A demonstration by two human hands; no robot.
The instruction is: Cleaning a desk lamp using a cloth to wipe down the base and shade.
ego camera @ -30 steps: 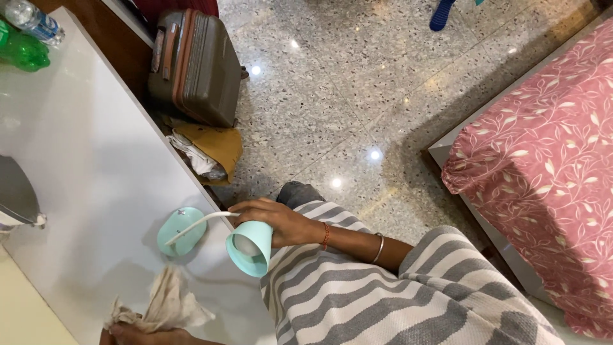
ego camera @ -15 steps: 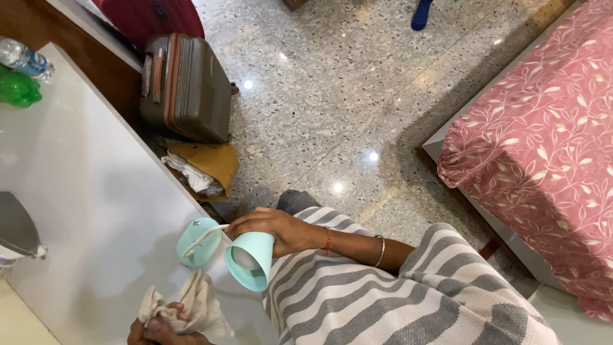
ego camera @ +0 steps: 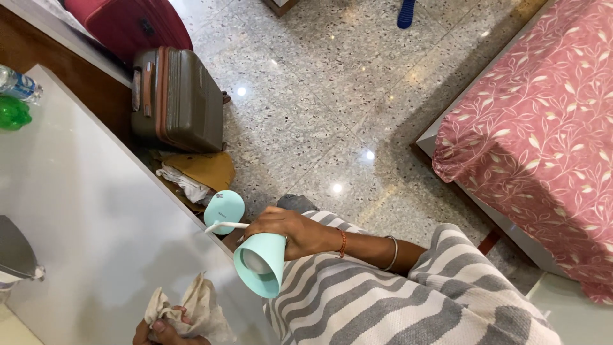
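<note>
My right hand [ego camera: 290, 231] grips a mint-green desk lamp by the narrow end of its cone shade [ego camera: 260, 265], which opens toward me. The lamp's thin white neck [ego camera: 227, 225] runs to its round base [ego camera: 224, 207], which hangs in the air just past the edge of the white table [ego camera: 83, 191]. My left hand [ego camera: 156, 331] is at the bottom edge of the view, closed on a crumpled beige cloth [ego camera: 191, 306] that rests on the table. Bangles and a red thread circle my right wrist.
A grey-brown suitcase [ego camera: 179, 99] and a red one [ego camera: 128, 22] stand on the speckled floor beside the table, with a brown bag of clothes [ego camera: 198, 172] below them. Bottles [ego camera: 14, 96] sit at the table's far corner. A bed with a pink leaf-patterned sheet [ego camera: 530, 128] is on the right.
The lamp has come up off the table, and its base has swung right, past the table edge. My left hand with the cloth has shifted slightly right.
</note>
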